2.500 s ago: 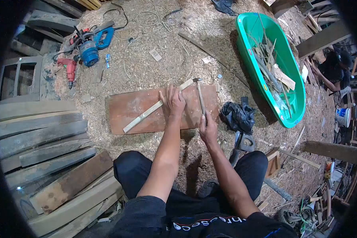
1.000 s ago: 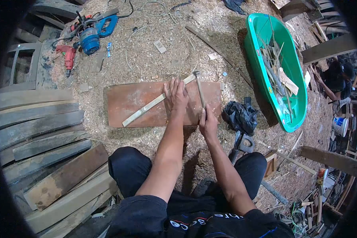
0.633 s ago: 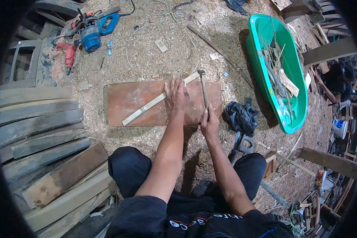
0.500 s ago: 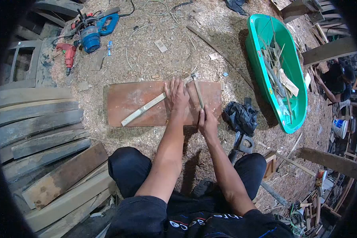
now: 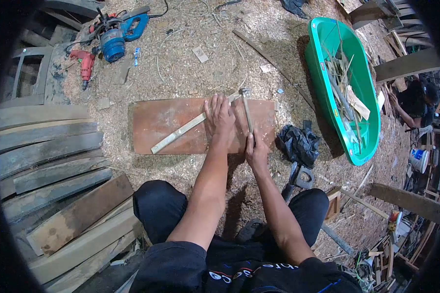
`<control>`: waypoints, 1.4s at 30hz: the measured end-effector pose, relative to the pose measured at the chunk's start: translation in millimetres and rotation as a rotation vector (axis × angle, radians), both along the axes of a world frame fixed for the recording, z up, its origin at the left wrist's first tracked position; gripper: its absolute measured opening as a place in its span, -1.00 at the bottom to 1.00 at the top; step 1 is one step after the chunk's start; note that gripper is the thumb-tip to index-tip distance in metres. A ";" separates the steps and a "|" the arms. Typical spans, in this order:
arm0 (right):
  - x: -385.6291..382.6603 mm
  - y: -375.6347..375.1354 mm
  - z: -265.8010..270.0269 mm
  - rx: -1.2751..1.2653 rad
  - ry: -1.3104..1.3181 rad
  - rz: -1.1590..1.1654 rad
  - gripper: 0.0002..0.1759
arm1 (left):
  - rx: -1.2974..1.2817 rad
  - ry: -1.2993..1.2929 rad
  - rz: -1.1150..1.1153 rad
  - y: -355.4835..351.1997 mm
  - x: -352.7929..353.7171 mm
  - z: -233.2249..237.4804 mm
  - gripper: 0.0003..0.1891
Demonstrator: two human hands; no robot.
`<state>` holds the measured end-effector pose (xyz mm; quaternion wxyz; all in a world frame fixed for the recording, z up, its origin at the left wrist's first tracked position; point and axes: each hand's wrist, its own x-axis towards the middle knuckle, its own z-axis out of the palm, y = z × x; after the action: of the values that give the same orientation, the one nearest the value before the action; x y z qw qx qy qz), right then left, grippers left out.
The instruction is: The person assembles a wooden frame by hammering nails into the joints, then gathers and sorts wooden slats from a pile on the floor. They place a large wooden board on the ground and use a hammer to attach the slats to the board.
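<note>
A reddish-brown board (image 5: 168, 119) lies flat on the shavings-covered ground. Across it runs a slim pale wood strip (image 5: 178, 133), slanting up to the right. My left hand (image 5: 220, 115) presses down on the strip with its fingers side by side, hiding the middle of it. In my right hand (image 5: 256, 147) is the handle of a small hammer (image 5: 247, 111), whose metal head is at the strip's upper right end, by the board's far edge. Whether the head touches the strip I cannot tell.
Curved planks (image 5: 49, 141) are stacked at the left. A red drill (image 5: 85, 66) and a blue power tool (image 5: 113, 46) lie at the upper left. At the right stand a black plastic bag (image 5: 299, 144) and a green tub (image 5: 318, 73) holding wood scraps. Another person (image 5: 415, 100) is at the far right.
The view has shifted slightly. The hammer head looks slightly farther right along with the board, and both hands keep their places and holds.
</note>
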<state>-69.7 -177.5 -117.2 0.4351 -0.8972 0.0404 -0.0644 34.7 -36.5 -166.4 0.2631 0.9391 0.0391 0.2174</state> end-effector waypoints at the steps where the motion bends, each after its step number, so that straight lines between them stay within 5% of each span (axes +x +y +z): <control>1: -0.9 0.6 2.4 0.035 0.022 -0.016 -0.59 | 0.002 -0.001 0.001 -0.8 0.3 1.5 -0.72; 23: 0.3 2.0 -1.8 -0.024 0.040 -0.034 -0.60 | 0.011 0.054 0.016 -1.3 0.1 2.7 -0.71; 26: -2.6 3.0 11.5 0.192 0.174 -0.139 -0.61 | 0.008 0.088 0.044 -3.0 1.7 1.6 -0.68; 35: -33.0 -13.0 -20.8 0.229 0.099 -0.195 -0.59 | -0.015 0.101 0.002 1.7 1.9 1.4 -0.64; 42: -57.0 -18.0 18.8 0.163 0.143 -0.184 -0.58 | 0.113 -0.014 -0.076 11.7 -3.5 2.8 -0.71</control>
<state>-126.8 -195.5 -98.4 0.4949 -0.8536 0.1584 -0.0364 31.2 -24.8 -163.6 0.2179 0.9517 -0.0106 0.2160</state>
